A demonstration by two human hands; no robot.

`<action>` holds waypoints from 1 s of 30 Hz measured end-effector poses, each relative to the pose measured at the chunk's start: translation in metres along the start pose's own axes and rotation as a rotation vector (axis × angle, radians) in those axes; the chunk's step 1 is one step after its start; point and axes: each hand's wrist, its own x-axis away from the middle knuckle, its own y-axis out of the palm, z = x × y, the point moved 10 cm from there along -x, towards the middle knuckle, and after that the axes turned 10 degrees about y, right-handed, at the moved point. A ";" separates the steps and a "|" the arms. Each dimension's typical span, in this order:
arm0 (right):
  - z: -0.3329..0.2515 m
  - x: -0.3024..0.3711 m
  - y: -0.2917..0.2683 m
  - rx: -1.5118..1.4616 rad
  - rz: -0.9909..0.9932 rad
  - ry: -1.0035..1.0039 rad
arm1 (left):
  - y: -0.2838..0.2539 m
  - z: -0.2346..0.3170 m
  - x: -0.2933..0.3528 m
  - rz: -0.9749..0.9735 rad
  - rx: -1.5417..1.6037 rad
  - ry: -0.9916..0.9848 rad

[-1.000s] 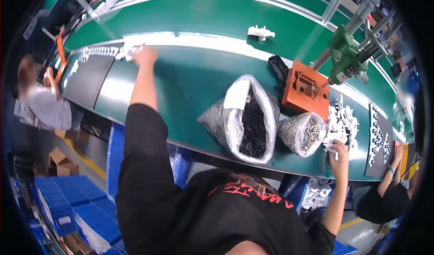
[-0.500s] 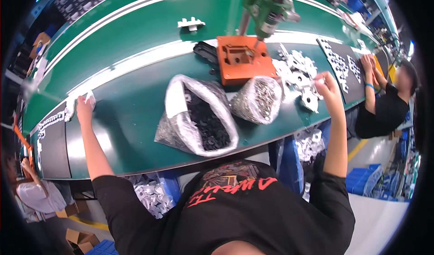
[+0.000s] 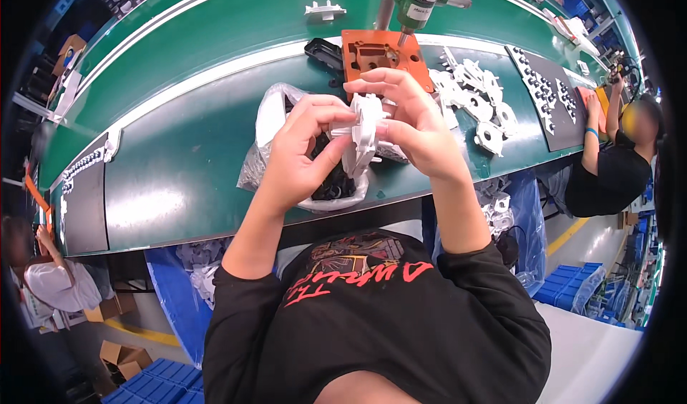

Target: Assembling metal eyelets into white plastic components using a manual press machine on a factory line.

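Observation:
Above the bags in the middle of the bench, my two hands meet around a white moulded plastic part [image 3: 366, 128]. My left hand [image 3: 304, 150] pinches its left side between thumb and fingers. On the other side my right hand [image 3: 422, 128] has its thumb against the part, with the fingers curved over the top. Below them, a clear bag of black parts [image 3: 333, 187] is partly covered by my hands. A second bag, with small metal pieces in the earlier frame, is almost wholly hidden. Behind stands an orange fixture block [image 3: 386, 53] under a green press [image 3: 415, 7].
Loose white parts [image 3: 479, 103] lie right of the fixture, a black tray [image 3: 323, 52] left of it. Dark mats [image 3: 544, 96] bearing white parts flank the bench. One white part [image 3: 325, 9] sits on the green belt. A co-worker [image 3: 608, 161] works at right, another person [image 3: 57, 275] at left.
My left hand has come in from the far left and my right hand from the loose white parts. Both now hold one white part between them, over the bags.

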 end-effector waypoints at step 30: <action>0.059 0.000 -0.021 -0.379 0.104 0.330 | 0.007 -0.030 0.029 0.152 0.003 -0.107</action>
